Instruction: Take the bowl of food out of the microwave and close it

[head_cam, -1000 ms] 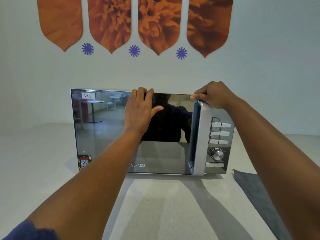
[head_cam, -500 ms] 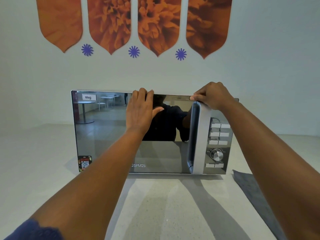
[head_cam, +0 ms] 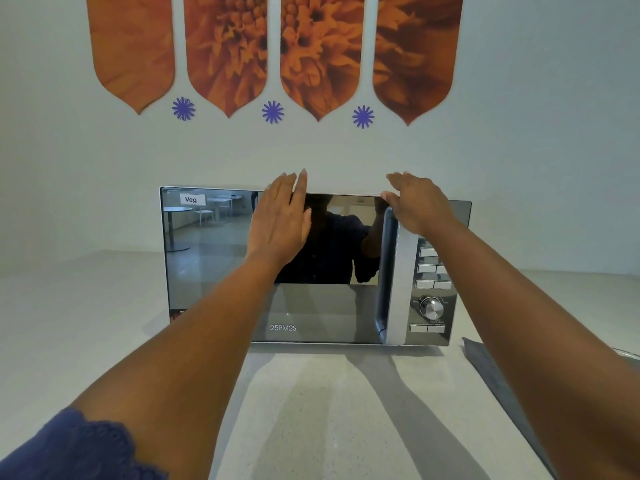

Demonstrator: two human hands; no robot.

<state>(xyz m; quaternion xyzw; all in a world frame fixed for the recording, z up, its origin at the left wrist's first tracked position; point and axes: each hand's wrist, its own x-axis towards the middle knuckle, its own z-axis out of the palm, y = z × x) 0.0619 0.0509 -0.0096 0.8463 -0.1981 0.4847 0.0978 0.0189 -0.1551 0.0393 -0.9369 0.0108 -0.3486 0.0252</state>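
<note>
Microwave (head_cam: 311,268) on counter (head_cam: 311,410), door shut; bowl not visible. Left hand (head_cam: 280,220), fingers now straight and loosely spread, has lifted from the door's top edge. Right hand (head_cam: 415,202) has released the corner, fingers extended, holding nothing.

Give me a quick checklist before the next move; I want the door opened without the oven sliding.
1. Microwave door state: shut, so it is not ok for taking anything out yet.
2. Handle free to reach: ok, nothing covers it.
3. Left hand bracing: cannot tell; it lies flat over the door glass with fingers open, contact unclear.
4. Right hand grip: not ok; fingers are spread at the top right edge, not around the handle.
5. Counter space in front for the door swing: ok, bare; the grey cloth lies off to the right.
6. Bowl inside: cannot tell; the mirrored glass hides the interior.
</note>
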